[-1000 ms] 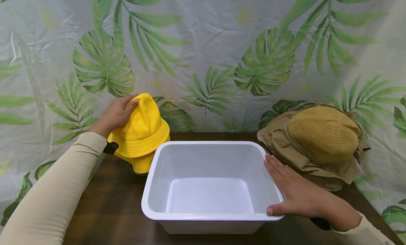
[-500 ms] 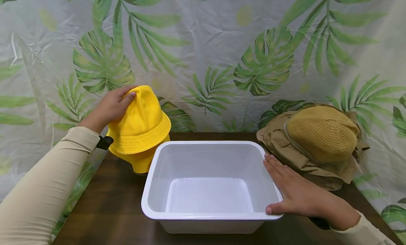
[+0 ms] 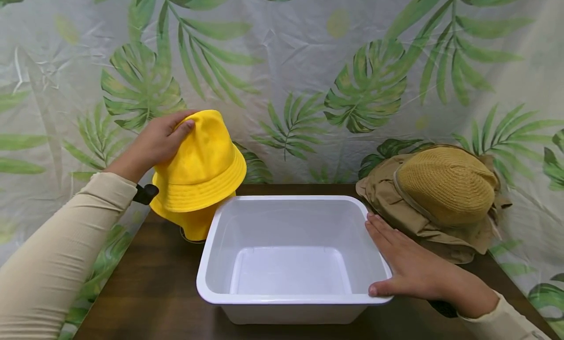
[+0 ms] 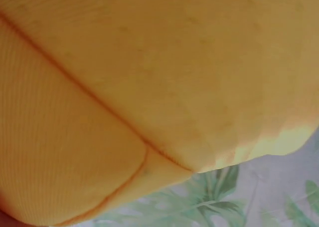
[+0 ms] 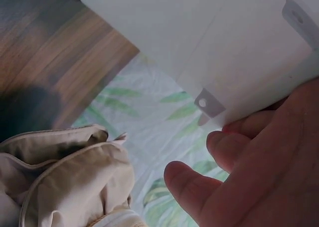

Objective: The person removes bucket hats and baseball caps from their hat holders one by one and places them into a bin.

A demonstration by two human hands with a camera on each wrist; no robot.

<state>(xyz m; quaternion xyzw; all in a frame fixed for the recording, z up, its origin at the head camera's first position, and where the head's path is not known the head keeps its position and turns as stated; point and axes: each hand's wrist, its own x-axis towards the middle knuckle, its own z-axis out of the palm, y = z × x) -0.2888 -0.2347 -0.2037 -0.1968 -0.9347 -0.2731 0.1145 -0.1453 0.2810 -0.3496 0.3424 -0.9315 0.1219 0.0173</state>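
Observation:
My left hand (image 3: 163,142) pinches a yellow bucket hat (image 3: 202,154) by its crown, thumb on the near side. The hat is raised and tilted, brim down, behind the left corner of a white plastic basin (image 3: 295,299). Below it shows more yellow fabric (image 3: 198,226), probably another hat, largely hidden. Yellow cloth of the hat (image 4: 164,77) fills most of the left wrist view. My right hand (image 3: 410,266) rests on the basin's right rim, fingers extended along the outside and thumb at the front corner. In the right wrist view its fingertips (image 5: 179,174) are beside the basin's outer wall (image 5: 199,42).
At the right, a tan knitted hat (image 3: 447,186) lies on top of khaki cloth hats (image 3: 379,183). The dark wooden table (image 3: 145,281) carries everything. A leaf-patterned curtain (image 3: 291,46) hangs close behind its back edge.
My left hand has lifted the yellow bucket hat upward, then slightly to the right, away from the yellow fabric below. The right hand and the basin have stayed almost still.

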